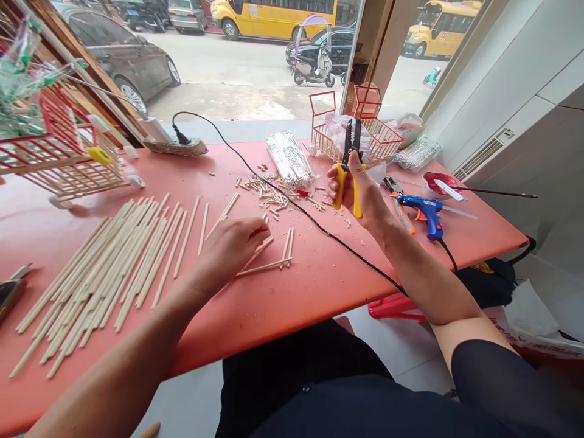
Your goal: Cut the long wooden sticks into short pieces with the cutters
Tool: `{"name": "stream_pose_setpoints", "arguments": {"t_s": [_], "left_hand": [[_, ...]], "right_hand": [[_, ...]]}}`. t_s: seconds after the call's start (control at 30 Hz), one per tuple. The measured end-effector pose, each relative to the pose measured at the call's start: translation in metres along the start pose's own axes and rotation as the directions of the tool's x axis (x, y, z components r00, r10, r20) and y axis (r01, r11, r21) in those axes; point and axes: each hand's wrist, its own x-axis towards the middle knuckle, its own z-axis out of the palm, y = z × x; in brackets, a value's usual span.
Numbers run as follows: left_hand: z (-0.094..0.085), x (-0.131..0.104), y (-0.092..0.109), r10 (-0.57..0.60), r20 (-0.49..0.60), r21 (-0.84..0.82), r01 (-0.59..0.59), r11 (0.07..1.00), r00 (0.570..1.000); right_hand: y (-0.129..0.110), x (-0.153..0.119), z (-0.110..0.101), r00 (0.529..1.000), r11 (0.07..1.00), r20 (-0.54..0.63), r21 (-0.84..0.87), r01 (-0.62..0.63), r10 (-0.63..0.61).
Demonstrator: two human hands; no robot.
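Observation:
My right hand (pixel 358 188) is raised over the table and wrapped round the yellow handles of wire strippers (pixel 352 143), whose black jaws point up. My left hand (pixel 239 243) rests low over the tabletop with its fingers curled together. Thin wooden sticks (pixel 262 266) lie around and partly under it, and its fingertips hide what they hold, if anything. Two short sticks (pixel 287 248) lie side by side just right of that hand. To its left spreads a large bunch of long wooden sticks (pixel 109 261). Beyond it is a scatter of short cut pieces (pixel 269 193).
A black cable (pixel 314 225) crosses the red table (pixel 319 280) from a power strip (pixel 177 146). A blue glue gun (pixel 424 213) lies at right near orange-handled pliers (pixel 401 207). Stick-built carts (pixel 73 152) stand left; another basket (pixel 383 140) and a wrapped bundle (pixel 289 158) are behind.

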Motion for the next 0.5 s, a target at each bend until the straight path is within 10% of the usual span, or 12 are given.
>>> {"name": "stream_pose_setpoints", "arguments": {"t_s": [0.3,0.5], "left_hand": [[0.003,0.005,-0.010,-0.028,-0.155,-0.152,0.004,0.988,0.988],[0.002,0.033,0.001,0.330,-0.181,0.007,-0.335,0.942,0.926]], "right_hand": [[-0.012,0.006,-0.015,0.987,0.992,-0.099,0.017,0.125,-0.123],[-0.007,0.006,-0.009,0.985,0.987,-0.148,0.120,0.109,-0.091]]}}
